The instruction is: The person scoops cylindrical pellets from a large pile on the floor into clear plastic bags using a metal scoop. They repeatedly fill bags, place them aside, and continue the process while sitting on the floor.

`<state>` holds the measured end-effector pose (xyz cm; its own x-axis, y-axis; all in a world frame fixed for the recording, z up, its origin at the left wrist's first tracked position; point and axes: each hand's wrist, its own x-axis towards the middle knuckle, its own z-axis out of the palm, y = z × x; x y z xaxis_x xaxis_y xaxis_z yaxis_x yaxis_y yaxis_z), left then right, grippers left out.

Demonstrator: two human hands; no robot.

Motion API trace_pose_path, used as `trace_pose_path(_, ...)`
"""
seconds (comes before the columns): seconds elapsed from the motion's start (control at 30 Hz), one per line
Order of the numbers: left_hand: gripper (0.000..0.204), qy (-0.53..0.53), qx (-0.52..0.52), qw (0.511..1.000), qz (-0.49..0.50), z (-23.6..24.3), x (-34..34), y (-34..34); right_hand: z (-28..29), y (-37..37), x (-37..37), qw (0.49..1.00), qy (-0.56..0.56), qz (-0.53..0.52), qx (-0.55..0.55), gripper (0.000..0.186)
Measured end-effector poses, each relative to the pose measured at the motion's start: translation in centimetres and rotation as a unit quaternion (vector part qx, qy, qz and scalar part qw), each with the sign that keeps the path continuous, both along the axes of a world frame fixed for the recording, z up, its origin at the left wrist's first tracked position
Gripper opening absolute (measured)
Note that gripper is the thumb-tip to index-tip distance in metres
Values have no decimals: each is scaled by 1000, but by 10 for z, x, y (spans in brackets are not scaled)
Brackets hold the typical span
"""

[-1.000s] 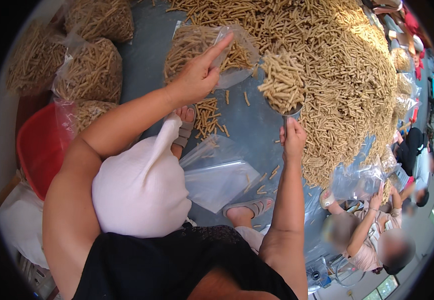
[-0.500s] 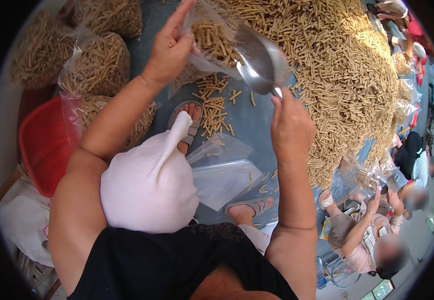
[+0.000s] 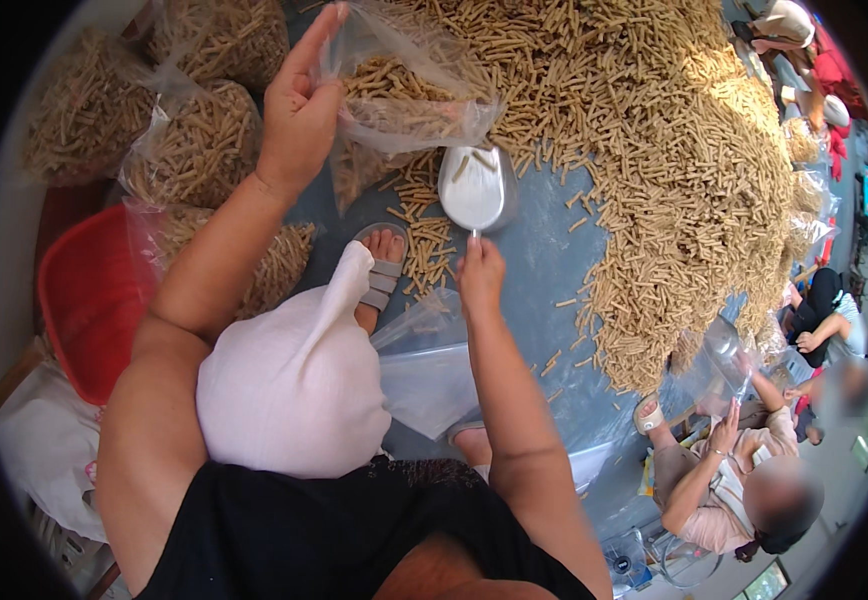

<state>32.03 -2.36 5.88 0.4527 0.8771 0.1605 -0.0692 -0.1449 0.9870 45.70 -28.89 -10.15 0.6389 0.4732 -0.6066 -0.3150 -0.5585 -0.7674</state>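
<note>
My left hand point(image 3: 299, 120) holds the rim of a clear plastic bag point(image 3: 474, 118) between its thumb and straight fingers. Short tan sticks point(image 3: 394, 80), cut like dried stalks, lie inside the bag. My right hand point(image 3: 481, 275) is closed round the handle of a metal scoop point(image 3: 474, 195). The scoop is just below the bag's near edge, its bowl facing up with only a few sticks at its far lip. Past the bag and to the right spreads a large heap of the same sticks point(image 3: 674, 200).
Filled clear bags point(image 3: 194, 135) stand at the left, beside a red plastic tub point(image 3: 99, 300). Flat plastic bags point(image 3: 424, 375) lie between my feet on the blue-grey floor point(image 3: 544, 250). At right, a co-worker point(image 3: 734, 450) handles another clear bag point(image 3: 719, 350).
The scoop has come out of the bag's mouth and moved left and toward me, now level rather than tipped. My left hand has shifted slightly left, with the bag still held.
</note>
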Motion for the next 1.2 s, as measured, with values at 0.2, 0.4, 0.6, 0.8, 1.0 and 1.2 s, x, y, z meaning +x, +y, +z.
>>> trace_pose_path(0.2,73,-6,-10,1000,-28,2,14,-6,-29,196,100,995,24,-85,47,33)
trace_pose_path(0.4,75,-16,-34,998,-47,-7,14,-15,-17,206,85,959,54,-228,158,27)
trace_pose_path(0.6,79,8,-17,996,-82,-16,14,-32,-23,154,76,953,3,-213,213,29)
trace_pose_path(0.8,86,99,-28,989,-106,-22,13,-44,38,78,96,982,-66,-95,150,31)
trace_pose_path(1.0,91,179,2,973,-147,-13,21,-59,114,-20,108,993,-82,-29,76,28)
trace_pose_path(1.2,96,242,83,945,-205,-17,25,-69,201,-13,93,975,-62,183,-108,29)
